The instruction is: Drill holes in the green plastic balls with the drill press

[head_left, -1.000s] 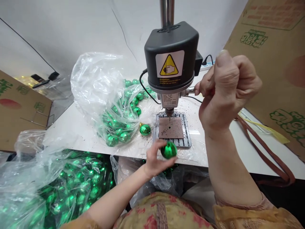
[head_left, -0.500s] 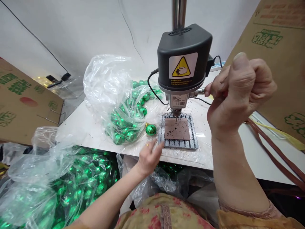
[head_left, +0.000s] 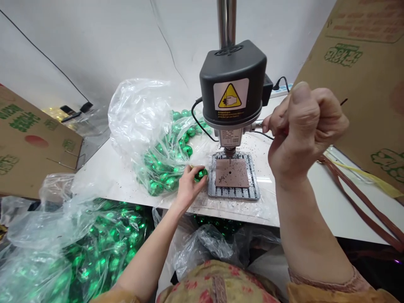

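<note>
My left hand [head_left: 187, 188] has its thumb and fingers around a shiny green faceted bauble [head_left: 201, 174], which is on the white table just left of the drill press base [head_left: 233, 195]. My right hand [head_left: 311, 128] is closed on the feed lever [head_left: 258, 126] at the side of a small black drill press [head_left: 233, 86]; most of the grip is hidden in the fist. Below the chuck [head_left: 230, 152], a brown square plate [head_left: 232, 179] with a small dark hole lies on the slotted base, sprinkled with dark shavings.
More green baubles [head_left: 154, 187] lie in a clear plastic bag [head_left: 139, 113] at the left. A big bag of green baubles [head_left: 104, 252] is below the table edge. Cardboard boxes [head_left: 34, 143] flank the table [head_left: 104, 176]. Brown straps [head_left: 350, 189] lie at the right.
My left hand has moved up and closed its fingers on the single bauble. My right hand stays on the lever. The whole view has shifted slightly.
</note>
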Motion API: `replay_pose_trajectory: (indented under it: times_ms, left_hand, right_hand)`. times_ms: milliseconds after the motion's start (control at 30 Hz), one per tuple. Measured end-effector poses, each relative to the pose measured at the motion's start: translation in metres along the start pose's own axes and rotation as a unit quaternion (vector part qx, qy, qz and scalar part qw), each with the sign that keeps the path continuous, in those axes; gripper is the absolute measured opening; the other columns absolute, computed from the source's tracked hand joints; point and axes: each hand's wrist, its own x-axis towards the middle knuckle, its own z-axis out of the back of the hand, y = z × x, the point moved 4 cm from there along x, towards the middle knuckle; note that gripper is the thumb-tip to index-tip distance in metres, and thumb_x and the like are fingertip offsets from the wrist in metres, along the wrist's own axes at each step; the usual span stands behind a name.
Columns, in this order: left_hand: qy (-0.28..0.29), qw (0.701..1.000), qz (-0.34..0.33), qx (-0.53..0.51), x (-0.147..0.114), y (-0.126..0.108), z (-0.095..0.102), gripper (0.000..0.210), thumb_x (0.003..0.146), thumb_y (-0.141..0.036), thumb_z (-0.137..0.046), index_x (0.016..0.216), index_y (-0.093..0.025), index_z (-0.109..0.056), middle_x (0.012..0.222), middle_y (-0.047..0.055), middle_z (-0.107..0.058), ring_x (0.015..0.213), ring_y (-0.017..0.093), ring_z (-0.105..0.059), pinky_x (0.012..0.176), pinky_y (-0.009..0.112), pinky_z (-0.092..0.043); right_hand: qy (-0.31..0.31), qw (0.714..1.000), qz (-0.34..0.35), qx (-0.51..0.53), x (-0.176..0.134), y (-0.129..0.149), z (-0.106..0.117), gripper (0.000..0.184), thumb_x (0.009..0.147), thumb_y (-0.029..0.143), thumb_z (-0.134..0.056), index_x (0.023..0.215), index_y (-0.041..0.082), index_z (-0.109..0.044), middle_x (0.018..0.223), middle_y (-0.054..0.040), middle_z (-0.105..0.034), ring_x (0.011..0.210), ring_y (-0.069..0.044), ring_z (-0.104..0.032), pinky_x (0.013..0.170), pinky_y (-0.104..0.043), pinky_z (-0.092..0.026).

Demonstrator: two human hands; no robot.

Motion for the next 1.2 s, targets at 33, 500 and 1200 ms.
replay_pose_trajectory:
  times_ms: [33,500,1200]
  left_hand:
    - [-0.007,0.996,0.017,-0.085,0.000,-0.002,0.001,0.030,0.083,-0.036,-0.076,0.111,-0.024,-0.073,0.101,0.004,-0.064,0.075,0.014,-0.061,0.074,0.028,-0.050]
    - [0.028,0.897,0.048,-0.439,0.036,-0.010,-0.065,0.060,0.072,-0.053,-0.089,0.117,-0.020,-0.066,0.109,0.005,-0.073,0.098,0.016,-0.068,0.090,0.029,-0.053]
    - [0.119,0.939,-0.076,-0.314,0.024,-0.016,-0.089,0.063,0.076,-0.047,-0.088,0.126,-0.020,-0.060,0.117,0.010,-0.072,0.112,0.027,-0.069,0.103,0.045,-0.055]
  right_hand:
    - [-0.001,1.000,-0.003,-0.009,-0.001,0.000,0.000,0.043,0.095,0.034,-0.061,0.060,0.020,-0.039,0.052,0.0066,-0.039,0.046,-0.004,-0.038,0.049,-0.025,-0.034]
    - [0.016,0.999,0.017,-0.028,-0.001,-0.002,0.001,0.046,0.095,0.040,-0.060,0.061,0.023,-0.034,0.051,0.0050,-0.034,0.045,-0.007,-0.034,0.045,-0.030,-0.032]
    - [0.023,0.998,0.016,-0.064,-0.003,-0.004,0.002,0.046,0.095,0.050,-0.055,0.064,0.024,-0.033,0.053,0.0035,-0.033,0.048,-0.010,-0.034,0.049,-0.033,-0.032]
